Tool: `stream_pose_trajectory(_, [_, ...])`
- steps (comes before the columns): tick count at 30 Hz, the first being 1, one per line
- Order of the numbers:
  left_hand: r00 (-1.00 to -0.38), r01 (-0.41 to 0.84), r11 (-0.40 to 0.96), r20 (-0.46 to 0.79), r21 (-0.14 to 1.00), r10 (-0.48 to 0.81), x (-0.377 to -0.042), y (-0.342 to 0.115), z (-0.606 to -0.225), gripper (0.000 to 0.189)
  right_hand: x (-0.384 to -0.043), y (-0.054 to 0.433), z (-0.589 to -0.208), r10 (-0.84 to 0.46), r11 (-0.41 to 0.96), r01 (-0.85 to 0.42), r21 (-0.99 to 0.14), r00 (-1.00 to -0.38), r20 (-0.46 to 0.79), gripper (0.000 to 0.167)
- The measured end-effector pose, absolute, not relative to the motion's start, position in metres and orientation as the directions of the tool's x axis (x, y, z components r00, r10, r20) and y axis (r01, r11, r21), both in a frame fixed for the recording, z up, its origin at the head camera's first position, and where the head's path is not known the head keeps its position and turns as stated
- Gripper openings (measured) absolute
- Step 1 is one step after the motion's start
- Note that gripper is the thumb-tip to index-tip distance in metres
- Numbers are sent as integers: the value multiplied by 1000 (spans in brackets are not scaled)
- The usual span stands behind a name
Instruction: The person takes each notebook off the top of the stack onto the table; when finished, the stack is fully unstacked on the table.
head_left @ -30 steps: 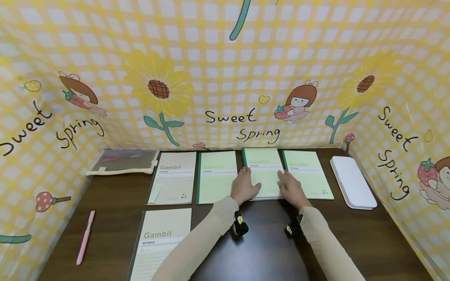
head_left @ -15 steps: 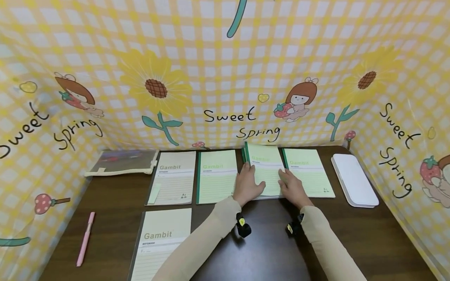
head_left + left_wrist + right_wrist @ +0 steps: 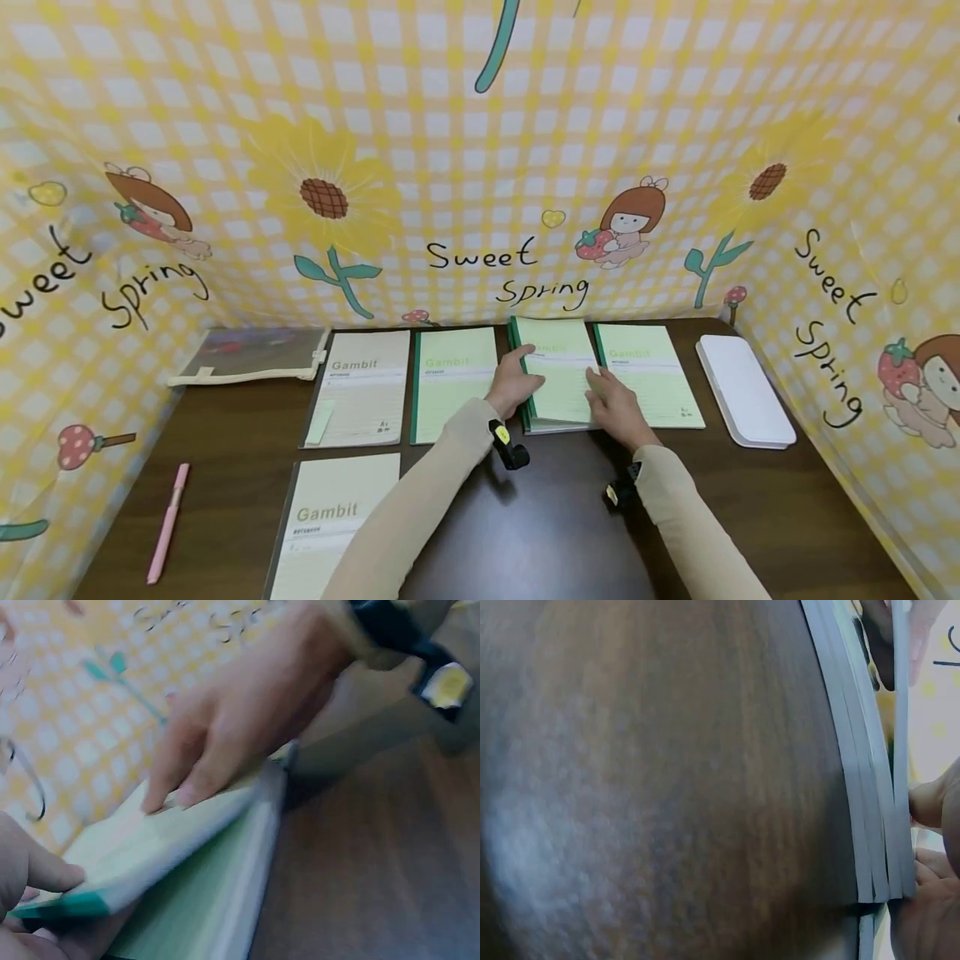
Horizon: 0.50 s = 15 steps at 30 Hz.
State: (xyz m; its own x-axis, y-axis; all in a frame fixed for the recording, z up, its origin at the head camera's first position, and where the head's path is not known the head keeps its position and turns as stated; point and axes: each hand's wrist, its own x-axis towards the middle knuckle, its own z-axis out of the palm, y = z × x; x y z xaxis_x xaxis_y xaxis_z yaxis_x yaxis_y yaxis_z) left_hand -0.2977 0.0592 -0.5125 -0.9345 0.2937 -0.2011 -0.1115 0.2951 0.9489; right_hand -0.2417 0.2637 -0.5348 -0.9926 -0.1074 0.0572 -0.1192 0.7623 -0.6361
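A stack of pale green notebooks (image 3: 561,396) with dark green spines lies at the back of the table. My left hand (image 3: 512,385) pinches the spine edge of the top notebook. In the left wrist view, that hand (image 3: 30,874) has its thumb on the cover and fingers underneath, and the spine side of the top notebook (image 3: 142,844) is tilted up off the stack. My right hand (image 3: 621,410) touches the notebook's right edge, fingertips on the cover. In the right wrist view, the page edges of the stacked notebooks (image 3: 866,817) show below the raised one.
A green notebook (image 3: 648,379) lies right of the stack, another green notebook (image 3: 453,392) left. Two grey-white notebooks (image 3: 367,392) lie further left, one nearer. A white case (image 3: 746,392) is at right; a zip pouch (image 3: 251,354) and pink pen (image 3: 168,525) are at left.
The top notebook has shifted back left over the stack. My left hand has moved from the cover to the spine edge, which is now raised. My right hand has stayed at the right edge.
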Motion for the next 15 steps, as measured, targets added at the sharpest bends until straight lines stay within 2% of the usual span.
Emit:
stream_pose_trajectory(6, [-936,-119,291,-205,949,287,-307,45,-505,67,-240,266,-529,-93,731,-84,-677,-995,24,48])
stream_pose_trajectory(9, [-944,-104,287,-185,952,272,-300,25,-498,66,-239,265,-528,-104,740,-107,-664,-994,45,45])
stream_pose_trajectory(12, [-949,-96,236,-160,967,272,-283,-3,-488,66,-239,264,-527,-121,770,-136,-623,-990,66,44])
stream_pose_trajectory(15, [-960,-65,200,-116,978,256,-249,-37,-479,66,-240,263,-527,-145,796,-158,-584,-987,69,45])
